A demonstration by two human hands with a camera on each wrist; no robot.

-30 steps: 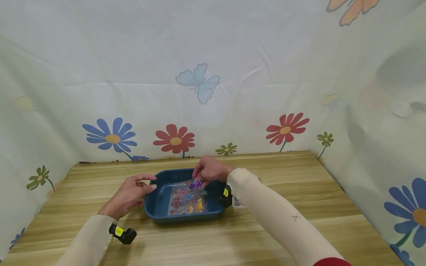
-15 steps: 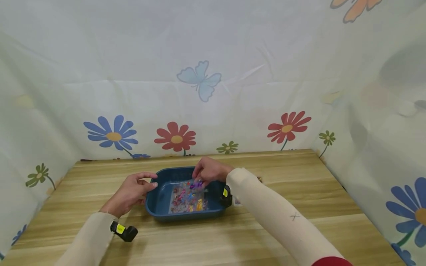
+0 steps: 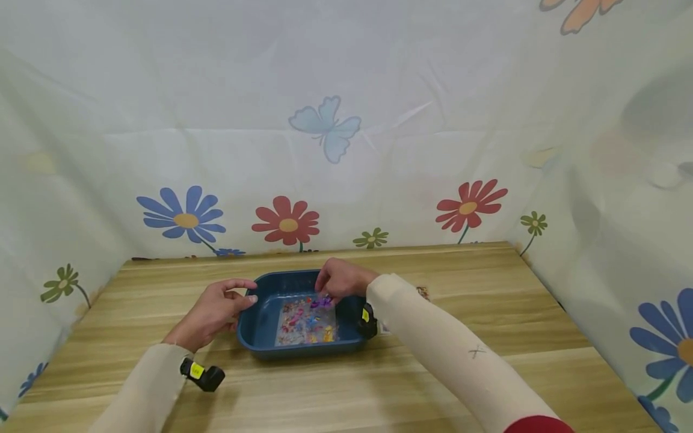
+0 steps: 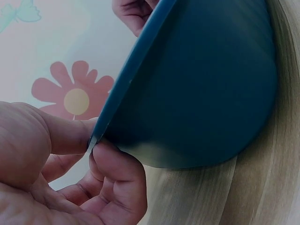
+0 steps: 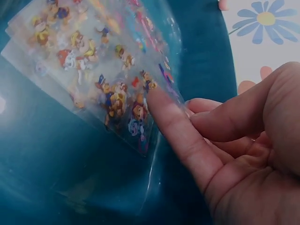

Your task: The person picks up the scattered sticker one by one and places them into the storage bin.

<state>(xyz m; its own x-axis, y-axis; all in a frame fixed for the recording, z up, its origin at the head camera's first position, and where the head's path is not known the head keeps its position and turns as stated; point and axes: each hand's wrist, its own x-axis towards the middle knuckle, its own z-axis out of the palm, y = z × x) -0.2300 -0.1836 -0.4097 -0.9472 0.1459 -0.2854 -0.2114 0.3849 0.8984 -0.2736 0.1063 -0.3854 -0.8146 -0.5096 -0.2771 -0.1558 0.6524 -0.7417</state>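
Observation:
A dark blue plastic basin point(image 3: 303, 351) stands on the wooden table. Inside it lie clear sticker sheets point(image 3: 303, 325) printed with small colourful cartoon figures. My left hand point(image 3: 213, 313) pinches the basin's left rim between thumb and finger, which the left wrist view shows close up on the basin wall point(image 4: 206, 84). Reaching in over the far right side, my right hand point(image 3: 343, 279) pinches an edge of the sheets. In the right wrist view the index finger of the right hand point(image 5: 225, 159) lies along the overlapping sheets point(image 5: 84, 61); the thumb tip is partly hidden behind it.
Right of the basin, a small printed piece point(image 3: 423, 293) and a pale card edge point(image 3: 384, 329) peek out from around the right forearm. A white flowered curtain point(image 3: 395, 180) borders the wooden table point(image 3: 465, 313) at the back and sides.
The sheets have shifted very slightly under the right hand. Both hands otherwise keep their places; the head view has tilted a little.

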